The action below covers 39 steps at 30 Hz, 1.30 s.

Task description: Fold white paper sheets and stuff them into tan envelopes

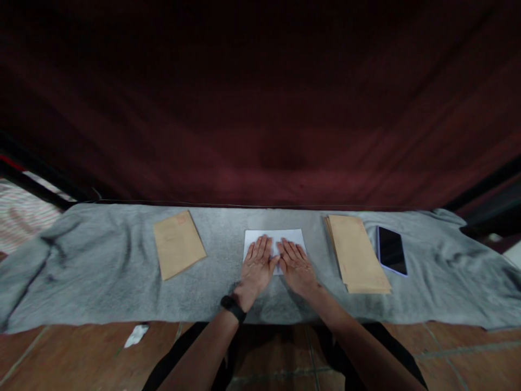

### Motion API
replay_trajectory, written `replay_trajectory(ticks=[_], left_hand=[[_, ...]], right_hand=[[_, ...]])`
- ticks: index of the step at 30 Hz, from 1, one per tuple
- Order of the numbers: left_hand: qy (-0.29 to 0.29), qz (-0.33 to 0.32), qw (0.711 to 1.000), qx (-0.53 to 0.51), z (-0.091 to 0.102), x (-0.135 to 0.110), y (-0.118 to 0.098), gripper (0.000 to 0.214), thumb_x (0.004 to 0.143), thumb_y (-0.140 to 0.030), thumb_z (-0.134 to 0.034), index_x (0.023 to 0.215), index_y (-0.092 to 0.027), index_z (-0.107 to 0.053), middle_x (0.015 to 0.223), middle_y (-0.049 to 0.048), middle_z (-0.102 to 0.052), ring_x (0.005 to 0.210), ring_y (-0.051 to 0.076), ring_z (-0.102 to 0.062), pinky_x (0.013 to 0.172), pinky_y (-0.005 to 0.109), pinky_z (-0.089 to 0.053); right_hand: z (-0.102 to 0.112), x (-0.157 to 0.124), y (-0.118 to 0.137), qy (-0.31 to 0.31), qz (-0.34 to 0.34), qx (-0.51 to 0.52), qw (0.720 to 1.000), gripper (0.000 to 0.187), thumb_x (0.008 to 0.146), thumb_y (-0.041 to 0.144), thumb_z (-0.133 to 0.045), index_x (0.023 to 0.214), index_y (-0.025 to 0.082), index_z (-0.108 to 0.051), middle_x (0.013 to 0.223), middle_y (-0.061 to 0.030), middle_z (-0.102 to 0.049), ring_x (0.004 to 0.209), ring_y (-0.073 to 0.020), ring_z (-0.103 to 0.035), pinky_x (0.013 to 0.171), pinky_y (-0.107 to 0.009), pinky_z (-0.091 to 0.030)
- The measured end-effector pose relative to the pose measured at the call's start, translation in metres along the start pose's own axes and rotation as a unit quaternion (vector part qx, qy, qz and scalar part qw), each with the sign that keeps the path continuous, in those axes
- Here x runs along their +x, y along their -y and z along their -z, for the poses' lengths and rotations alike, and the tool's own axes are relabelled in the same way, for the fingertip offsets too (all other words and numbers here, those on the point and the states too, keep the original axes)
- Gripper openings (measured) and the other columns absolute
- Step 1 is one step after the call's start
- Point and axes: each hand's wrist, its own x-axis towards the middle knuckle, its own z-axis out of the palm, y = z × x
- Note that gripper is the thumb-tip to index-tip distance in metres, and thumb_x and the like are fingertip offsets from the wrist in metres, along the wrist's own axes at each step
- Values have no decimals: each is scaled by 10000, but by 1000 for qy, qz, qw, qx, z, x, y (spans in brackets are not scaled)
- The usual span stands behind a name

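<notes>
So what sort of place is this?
Probably a simple work spot indoors, maybe at home, though I can't be sure. There's a grey cloth with white paper and brown envelopes on it, a dark red cloth beyond, and a tiled floor below.

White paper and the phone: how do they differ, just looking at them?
The white paper is pale all over, while the phone has a black screen with a purple edge. The paper looks clearly larger than the phone. The left hand and right hand lie spread on the paper; neither touches the phone. Both things lie on the gray cloth.
</notes>
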Motion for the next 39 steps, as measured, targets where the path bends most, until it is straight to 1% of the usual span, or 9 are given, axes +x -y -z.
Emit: replay_trajectory(ticks=[4,13,16,19,23,25,30,35,39], left_hand=[[-2,41,999,29,2,-3,14,585,1022,-373,-297,1528,-83,-344,1601,154,-326,1510,245,-240,1244,451,-174],[-6,99,992,76,11,-9,46,564,998,-321,-338,1523,-115,-372,1574,133,-389,1494,281,-281,1236,492,-169],[-46,111,989,81,13,-8,41,578,990,-304,-340,1516,-66,-365,1572,175,-377,1505,305,-243,1234,529,-158],[-76,69,993,58,12,-8,17,589,1000,-304,-322,1529,-46,-321,1601,189,-309,1522,286,-187,1242,519,-164],[-26,-52,998,-5,-1,-16,-17,583,999,-253,-309,1564,-118,-255,1616,132,-306,1515,234,-218,1233,480,-248],[-10,-74,997,-10,-8,-22,-22,602,981,-197,-301,1574,-135,-221,1614,127,-312,1509,224,-235,1232,475,-255],[-3,-57,998,14,-9,-31,-9,594,998,-255,-314,1573,-138,-227,1613,123,-315,1505,218,-247,1230,441,-263],[-5,-14,999,38,1,-34,8,579,1000,-301,-318,1548,-115,-302,1603,129,-336,1503,226,-257,1229,430,-260],[-10,33,998,57,7,-32,20,578,983,-285,-322,1537,-116,-334,1578,146,-375,1486,256,-303,1225,484,-247]], right_hand=[[4,-3,-12,-1,-27,2,1000,518,1040,290,-310,1538,152,-359,1587,-120,-343,1477,-244,-314,1212,-491,-242],[7,-19,-41,-2,-70,2,998,561,1043,366,-282,1534,103,-356,1574,-137,-379,1482,-254,-300,1205,-478,-256],[10,-20,-42,-20,-87,11,996,554,1038,351,-288,1529,109,-371,1572,-144,-379,1476,-263,-312,1202,-494,-263],[17,-14,-34,-24,-91,24,995,559,1038,336,-278,1530,84,-361,1577,-158,-362,1479,-270,-307,1206,-503,-264],[23,-8,-13,-3,-22,64,998,555,1042,323,-285,1562,131,-299,1591,-119,-348,1484,-246,-297,1209,-484,-293],[20,-11,-5,10,19,73,997,549,1044,311,-289,1570,154,-278,1588,-108,-355,1475,-230,-318,1208,-473,-307],[12,-25,-8,4,37,36,999,544,1045,336,-337,1559,161,-304,1587,-101,-359,1465,-219,-339,1219,-453,-281],[13,-32,-23,-11,-6,11,1000,542,1038,333,-340,1543,138,-339,1581,-113,-367,1466,-227,-338,1218,-450,-264],[17,-31,-28,-4,-37,14,999,539,1021,337,-365,1520,135,-390,1571,-119,-382,1459,-246,-352,1212,-471,-270]])
